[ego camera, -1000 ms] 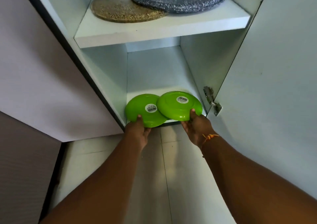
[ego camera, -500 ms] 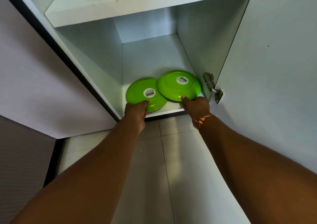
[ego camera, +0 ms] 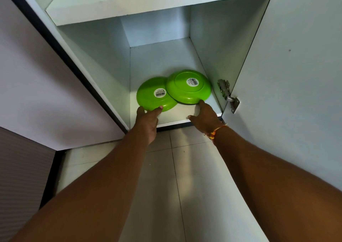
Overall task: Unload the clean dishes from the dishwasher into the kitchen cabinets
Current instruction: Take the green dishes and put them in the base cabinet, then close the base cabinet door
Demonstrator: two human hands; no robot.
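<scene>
Plates slid deeper onto bottom shelf, right plate lapping left plate; right hand straight-fingered, nudging; left hand thumb on rim, grip unclear; stow nearly done.

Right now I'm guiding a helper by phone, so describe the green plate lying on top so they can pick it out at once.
In the open white cabinet, two green plates lie upside down on the bottom shelf. Yours is the right plate, nearest the metal hinge; unlike the left plate, its rim rides over its neighbour's edge.
</scene>
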